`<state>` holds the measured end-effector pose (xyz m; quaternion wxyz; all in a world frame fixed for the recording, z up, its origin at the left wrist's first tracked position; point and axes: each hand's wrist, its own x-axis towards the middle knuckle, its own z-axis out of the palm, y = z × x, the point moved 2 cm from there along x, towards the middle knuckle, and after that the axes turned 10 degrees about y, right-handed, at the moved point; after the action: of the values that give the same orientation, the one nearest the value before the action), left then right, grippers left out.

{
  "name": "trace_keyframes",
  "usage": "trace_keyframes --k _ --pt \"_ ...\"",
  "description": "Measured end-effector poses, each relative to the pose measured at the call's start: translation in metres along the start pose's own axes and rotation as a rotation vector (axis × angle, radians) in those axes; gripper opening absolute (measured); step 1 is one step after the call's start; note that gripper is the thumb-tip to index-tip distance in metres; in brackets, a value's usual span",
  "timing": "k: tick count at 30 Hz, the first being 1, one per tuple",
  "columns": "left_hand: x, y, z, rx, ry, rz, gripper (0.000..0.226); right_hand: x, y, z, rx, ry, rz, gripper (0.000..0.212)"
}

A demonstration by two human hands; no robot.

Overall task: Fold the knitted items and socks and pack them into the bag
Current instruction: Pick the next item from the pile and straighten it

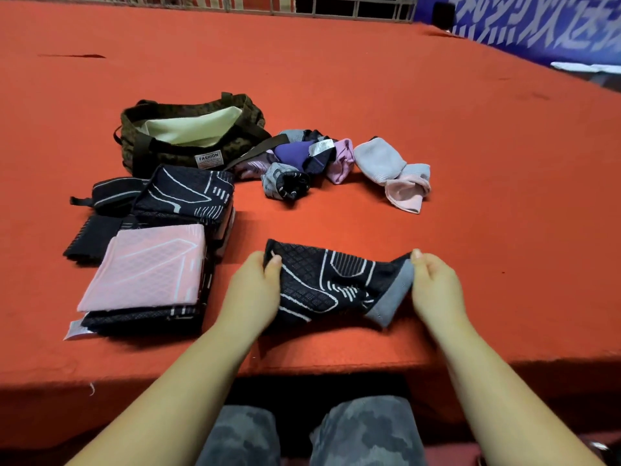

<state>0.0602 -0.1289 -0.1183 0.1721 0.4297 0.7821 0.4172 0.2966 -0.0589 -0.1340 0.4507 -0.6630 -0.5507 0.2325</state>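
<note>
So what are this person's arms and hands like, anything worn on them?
Both forearms are bare to the bottom of the frame: no sleeves, gloves, watch or rings visible on the left hand or right hand. Fingernails are short and unpainted.

"FASHION" on the white label (pixel 208 159) of the bag (pixel 158 151).

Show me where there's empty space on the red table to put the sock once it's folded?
Bare red cloth stretches right of the grey-and-pink socks and behind the bag. A smaller patch lies between the dark knitted piece in both hands and the purple sock pile. The left is crowded: folded stack, bag.
</note>
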Motion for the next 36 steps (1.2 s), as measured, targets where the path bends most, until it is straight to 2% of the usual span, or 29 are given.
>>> trace_keyframes --k 1,2,3,5,7,8,10,14,17,23,25,29,31,32,34,36 --pt "0.0 -0.004 0.007 0.038 -0.047 -0.055 0.022 -0.003 -0.001 0.005 -0.008 -0.012 0.003 0.026" --pt "0.0 -0.008 0.012 0.097 -0.082 -0.075 0.035 -0.005 0.0 0.006 -0.01 0.004 -0.008 0.027" --pt "-0.002 -0.012 0.015 0.183 -0.066 -0.028 0.049 -0.01 -0.001 0.005 -0.013 0.046 -0.055 0.029" --pt "-0.01 -0.011 0.015 0.31 0.05 0.261 0.059 -0.027 -0.011 0.002 -0.033 0.131 -0.283 0.027" --pt "-0.022 -0.007 0.021 0.306 0.004 0.559 0.051 -0.053 -0.022 0.007 -0.074 0.071 -0.541 0.022" --pt "-0.027 -0.009 0.026 0.297 -0.054 0.642 0.047 -0.066 -0.022 0.013 -0.124 0.017 -0.64 0.022" --pt "-0.03 -0.017 0.034 0.309 -0.185 0.67 0.046 -0.079 -0.012 0.026 -0.231 -0.043 -0.723 0.024" --pt "-0.028 -0.039 0.038 0.307 -0.307 0.66 0.059 -0.071 0.017 0.032 -0.302 -0.039 -0.58 0.036" --pt "-0.023 -0.042 0.034 0.256 -0.343 0.635 0.068 -0.062 0.02 0.033 -0.267 -0.086 -0.508 0.034" --pt "-0.016 -0.045 0.03 0.153 -0.345 0.61 0.042 -0.037 0.019 0.018 -0.201 -0.236 -0.519 0.019" --pt "-0.015 -0.044 0.029 0.129 -0.318 0.575 0.035 -0.033 0.016 0.01 -0.097 -0.237 -0.457 0.016" --pt "-0.008 -0.038 0.017 0.087 -0.248 0.402 0.024 -0.013 0.006 -0.023 0.257 -0.152 -0.198 0.021" --pt "-0.006 -0.028 0.01 0.028 -0.262 0.346 0.014 0.001 0.005 -0.04 0.399 -0.132 -0.105 0.012" --pt "-0.005 -0.019 0.007 0.009 -0.274 0.337 0.011 0.008 0.006 -0.045 0.474 -0.135 -0.056 0.014" --pt "-0.004 0.002 0.0 -0.004 -0.286 0.354 0.013 0.015 0.006 -0.049 0.646 -0.144 0.032 0.037" --pt "-0.002 0.022 -0.01 -0.012 -0.336 0.345 0.018 0.017 0.001 -0.049 0.742 -0.137 0.074 0.043"
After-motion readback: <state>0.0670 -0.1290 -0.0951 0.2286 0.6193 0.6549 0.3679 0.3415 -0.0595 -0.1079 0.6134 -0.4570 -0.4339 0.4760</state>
